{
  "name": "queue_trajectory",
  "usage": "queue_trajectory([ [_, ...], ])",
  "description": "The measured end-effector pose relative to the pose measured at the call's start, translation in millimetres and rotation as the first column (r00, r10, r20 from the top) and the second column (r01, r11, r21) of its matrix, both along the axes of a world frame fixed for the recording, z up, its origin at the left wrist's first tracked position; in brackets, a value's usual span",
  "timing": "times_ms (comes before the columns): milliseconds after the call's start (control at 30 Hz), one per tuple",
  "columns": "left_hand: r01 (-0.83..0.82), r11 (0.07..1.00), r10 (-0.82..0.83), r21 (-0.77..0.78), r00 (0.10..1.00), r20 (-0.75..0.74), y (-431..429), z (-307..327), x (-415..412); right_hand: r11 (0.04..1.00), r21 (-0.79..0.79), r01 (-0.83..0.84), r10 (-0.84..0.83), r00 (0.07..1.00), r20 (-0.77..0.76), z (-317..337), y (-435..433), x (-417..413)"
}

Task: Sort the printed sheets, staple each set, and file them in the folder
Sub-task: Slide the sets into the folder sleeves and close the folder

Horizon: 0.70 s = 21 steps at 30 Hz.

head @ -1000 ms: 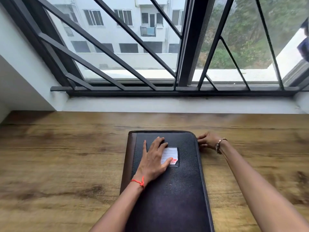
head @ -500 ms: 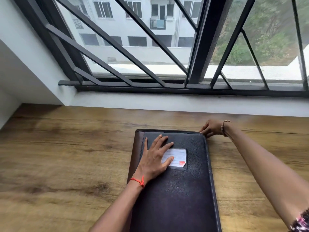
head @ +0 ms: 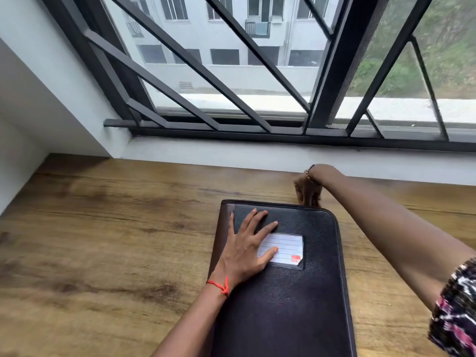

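Left hand (head: pixel 244 249): spread flat, pressing the closed folder (head: pixel 296 305) onto the table (head: pixel 103 240).
Right hand (head: pixel 307 191): bunched at its far edge; grip, we cannot tell.
Change: within 1 s it rounded the far-right corner; we judge unzipping under way.

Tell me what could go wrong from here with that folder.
1. The right hand pinches at the far edge of the folder; a hard tug could slide it on the wooden table.
2. The left hand lies flat on the cover, so it may block the cover from opening.
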<state>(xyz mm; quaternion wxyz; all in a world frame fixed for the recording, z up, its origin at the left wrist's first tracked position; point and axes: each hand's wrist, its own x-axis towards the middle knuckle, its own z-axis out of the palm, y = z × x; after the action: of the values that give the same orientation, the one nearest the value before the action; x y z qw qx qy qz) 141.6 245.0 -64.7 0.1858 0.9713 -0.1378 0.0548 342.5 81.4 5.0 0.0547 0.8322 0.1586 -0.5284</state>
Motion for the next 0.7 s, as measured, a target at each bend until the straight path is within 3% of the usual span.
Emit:
queue_trajectory([
  [267,-0.02,0.998,0.014,0.067,0.996,0.082,0.0,-2.8,0.2,0.999,-0.009,-0.051,0.05,0.998,-0.04,-4.6,37.7,3.9],
  [433,-0.023,0.995,0.014,0.099,0.996,0.093,-0.5,-3.7,0.0,0.993,0.046,-0.112,0.107,0.99,0.092,-3.6,49.5,5.1],
  [700,-0.03,0.99,0.018,0.135,0.996,0.084,-1.4,-4.1,-1.1,0.985,0.16,-0.066,0.062,0.998,0.027,8.8,85.7,-8.9],
])
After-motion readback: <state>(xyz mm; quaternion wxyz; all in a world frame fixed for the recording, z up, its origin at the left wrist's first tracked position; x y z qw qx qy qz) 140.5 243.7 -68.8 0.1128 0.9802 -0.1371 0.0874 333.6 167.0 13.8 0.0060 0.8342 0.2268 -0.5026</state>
